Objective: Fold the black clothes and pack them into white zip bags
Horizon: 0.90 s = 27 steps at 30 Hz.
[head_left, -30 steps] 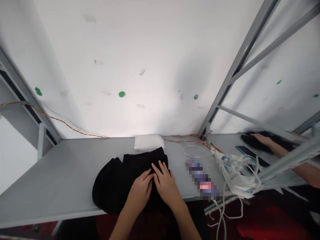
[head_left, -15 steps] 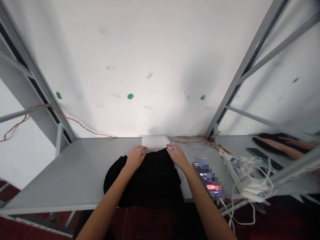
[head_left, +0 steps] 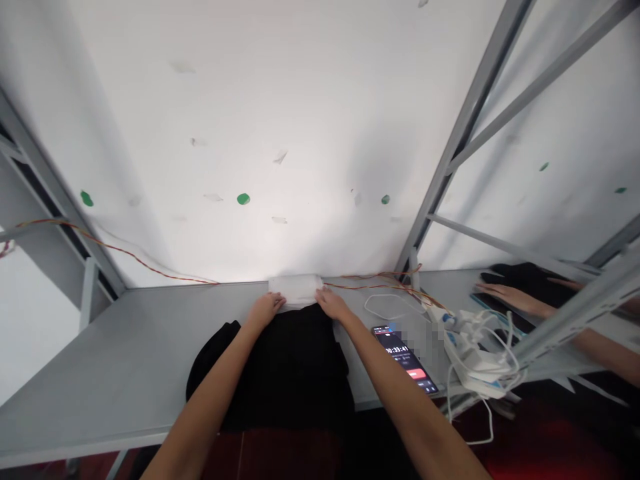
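Note:
A black cloth garment [head_left: 295,373] lies on the grey shelf and hangs over its front edge. At its far end is a white sheet or flat pad [head_left: 295,288], close to the wall; its exact kind is unclear. My left hand [head_left: 265,312] is closed at the pad's near left corner, where it meets the black cloth. Over at the right side, my right hand [head_left: 332,305] pinches the pad's right edge, next to the cloth. Both sets of fingertips are partly hidden, so whether they also grip the cloth cannot be told.
A phone [head_left: 405,360] with a running timer lies right of my right forearm. Beyond it are a power strip [head_left: 480,373] and tangled white cables. Twisted red-yellow wires [head_left: 145,261] run along the wall. Past the metal frame [head_left: 450,167], another person's hand [head_left: 515,299] rests near black cloth.
The view has shifted to the right. My hands have closed in on the white pad's sides, and its surface now looks more rounded. The other person's hand has moved off the black cloth.

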Available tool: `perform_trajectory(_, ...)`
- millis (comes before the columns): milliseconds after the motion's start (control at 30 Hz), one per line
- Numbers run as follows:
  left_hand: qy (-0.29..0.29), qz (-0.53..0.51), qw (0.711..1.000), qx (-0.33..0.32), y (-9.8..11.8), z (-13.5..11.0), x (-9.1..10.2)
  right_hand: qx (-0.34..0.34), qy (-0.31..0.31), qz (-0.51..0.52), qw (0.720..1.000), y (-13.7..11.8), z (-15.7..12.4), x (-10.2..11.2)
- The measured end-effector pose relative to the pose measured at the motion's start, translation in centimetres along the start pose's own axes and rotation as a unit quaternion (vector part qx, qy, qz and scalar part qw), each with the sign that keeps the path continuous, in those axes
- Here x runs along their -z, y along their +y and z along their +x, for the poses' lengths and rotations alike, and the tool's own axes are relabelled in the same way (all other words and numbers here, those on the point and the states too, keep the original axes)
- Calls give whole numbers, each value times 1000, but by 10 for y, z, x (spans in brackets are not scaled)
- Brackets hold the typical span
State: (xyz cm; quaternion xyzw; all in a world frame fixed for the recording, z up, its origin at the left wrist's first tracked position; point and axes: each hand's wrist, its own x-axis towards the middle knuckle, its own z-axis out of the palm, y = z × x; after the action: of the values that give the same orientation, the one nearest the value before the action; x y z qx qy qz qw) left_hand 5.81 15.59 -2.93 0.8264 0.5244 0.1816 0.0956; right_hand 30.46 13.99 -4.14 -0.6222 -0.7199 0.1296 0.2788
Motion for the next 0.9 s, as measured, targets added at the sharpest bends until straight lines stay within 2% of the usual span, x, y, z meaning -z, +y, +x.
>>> perform_trajectory(67, 20, 21, 999, -13, 12, -4, 21, 22, 4, 10, 1000, -9, -6, 11)
perform_trajectory(133, 48, 43, 998, -29, 27, -19, 44, 49, 14, 21, 998, -17, -20, 24)
perform_trajectory(233, 78, 77, 993, -37, 52, -71, 65, 101, 9, 43, 994, -22, -59, 39)
perform_trajectory(300, 80, 106, 991, -12, 70, -117, 62, 139, -39, 64, 987, -19, -87, 43)
perform_trajectory(367, 30, 157, 987, 8, 85, -157, 47, 143, -115, 72, 980, -13, -105, 41)
perform_trajectory(467, -37, 180, 982, 40, 97, -190, 20, 102, -203, 52, 972, -10, -107, 34)
perform_trajectory(567, -43, 174, 981, 76, 95, -191, 5, 66, -228, 21, 971, -16, -91, 29)
perform_trajectory(700, -18, 121, 986, 115, 81, -181, 5, 58, -230, 17, 971, -28, -80, 33)
perform_trajectory(800, 31, 95, 984, 150, 73, -177, 3, 74, -217, 44, 972, -28, -94, 44)
perform_trajectory(900, 53, 87, 984, 147, 70, -177, -4, 72, -209, 112, 969, -23, -117, 59)
